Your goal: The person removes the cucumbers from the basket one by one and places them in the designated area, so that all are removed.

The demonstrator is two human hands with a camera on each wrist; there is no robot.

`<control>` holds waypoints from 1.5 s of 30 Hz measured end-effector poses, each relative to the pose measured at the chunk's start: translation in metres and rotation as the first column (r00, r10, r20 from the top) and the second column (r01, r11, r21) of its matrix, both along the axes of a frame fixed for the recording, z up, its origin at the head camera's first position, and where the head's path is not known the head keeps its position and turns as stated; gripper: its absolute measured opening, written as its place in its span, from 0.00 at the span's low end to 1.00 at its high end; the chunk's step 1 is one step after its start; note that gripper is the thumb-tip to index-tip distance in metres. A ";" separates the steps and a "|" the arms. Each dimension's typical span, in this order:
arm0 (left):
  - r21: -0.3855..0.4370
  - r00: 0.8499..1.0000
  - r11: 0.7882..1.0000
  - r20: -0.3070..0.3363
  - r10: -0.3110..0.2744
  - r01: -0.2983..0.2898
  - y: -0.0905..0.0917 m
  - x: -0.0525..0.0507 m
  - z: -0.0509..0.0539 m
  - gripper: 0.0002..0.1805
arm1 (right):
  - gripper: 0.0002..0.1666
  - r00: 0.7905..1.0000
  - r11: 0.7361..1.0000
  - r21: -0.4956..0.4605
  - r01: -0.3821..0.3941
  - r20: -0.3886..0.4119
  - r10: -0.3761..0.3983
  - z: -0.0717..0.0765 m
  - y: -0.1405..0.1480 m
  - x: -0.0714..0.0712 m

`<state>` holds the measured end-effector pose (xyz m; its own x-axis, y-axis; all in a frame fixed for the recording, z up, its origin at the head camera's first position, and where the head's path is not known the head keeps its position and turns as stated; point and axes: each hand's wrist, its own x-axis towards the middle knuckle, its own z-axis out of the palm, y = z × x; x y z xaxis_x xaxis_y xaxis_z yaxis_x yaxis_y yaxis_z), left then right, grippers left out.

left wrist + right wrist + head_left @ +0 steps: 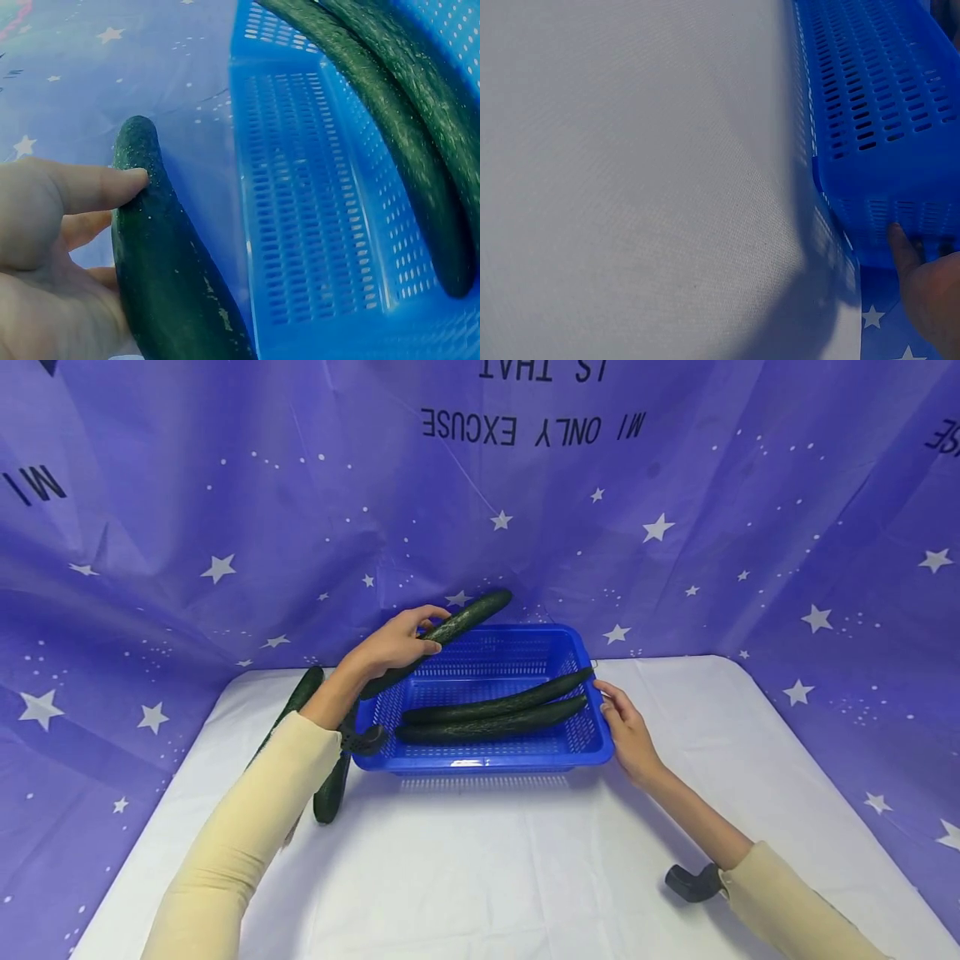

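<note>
My left hand [397, 643] pinches a dark green cucumber [476, 610] between thumb and fingers, above the left end of a blue plastic basket [480, 765]. In the left wrist view, the held cucumber [169, 277] slants beside the perforated basket wall [251, 225]. Two more cucumbers [495, 724] lie side by side inside the basket. At the basket's right end, my right hand [633, 739] holds the rim. The right wrist view shows one finger [906, 251] against the outer wall; the other fingers are mostly hidden.
Left of the basket, more cucumbers [332, 789] lie on the white tablecloth [480, 877], partly covered by my left forearm. A purple cloth with stars [420, 527] hangs behind the table. Dark wrist devices [693, 883] sit at both sleeves.
</note>
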<state>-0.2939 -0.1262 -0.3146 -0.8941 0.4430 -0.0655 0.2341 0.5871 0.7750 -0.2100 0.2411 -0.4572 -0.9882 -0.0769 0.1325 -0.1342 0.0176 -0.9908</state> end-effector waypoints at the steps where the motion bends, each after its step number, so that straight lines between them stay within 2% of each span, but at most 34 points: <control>1: 0.007 1.000 1.000 0.003 0.001 -0.001 -0.003 0.001 0.001 0.29 | 0.27 1.000 1.000 0.002 -0.001 -0.001 0.001 0.000 0.000 0.000; 8: 0.037 0.999 0.999 0.023 0.023 -0.024 -0.032 0.008 0.005 0.29 | 0.27 1.000 1.000 0.017 0.007 -0.003 -0.007 0.000 0.001 0.000; 17: 0.030 0.991 0.991 -0.005 0.133 -0.133 -0.075 0.024 -0.002 0.29 | 0.27 1.000 1.000 0.018 0.014 -0.004 -0.014 -0.001 0.001 0.001; 25: 0.032 0.978 0.978 0.001 0.207 -0.207 -0.111 0.040 -0.014 0.32 | 0.26 1.000 1.000 0.004 0.014 -0.011 -0.014 -0.002 0.003 0.001; 37: 0.047 0.957 0.956 0.035 0.288 -0.290 -0.167 0.056 -0.040 0.36 | 0.27 1.000 1.000 -0.009 -0.003 -0.004 0.003 -0.002 0.001 0.001; 45: 0.044 0.934 0.935 0.083 0.347 -0.352 -0.201 0.067 -0.058 0.36 | 0.27 1.000 1.000 -0.017 0.000 -0.007 0.000 -0.001 0.000 0.000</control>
<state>-0.2269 -0.3269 -0.3727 -0.9868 0.1082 -0.1201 -0.0364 0.5755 0.8170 -0.2104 0.2409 -0.4580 -0.9872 -0.0743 0.1410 -0.1414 0.0009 -0.9899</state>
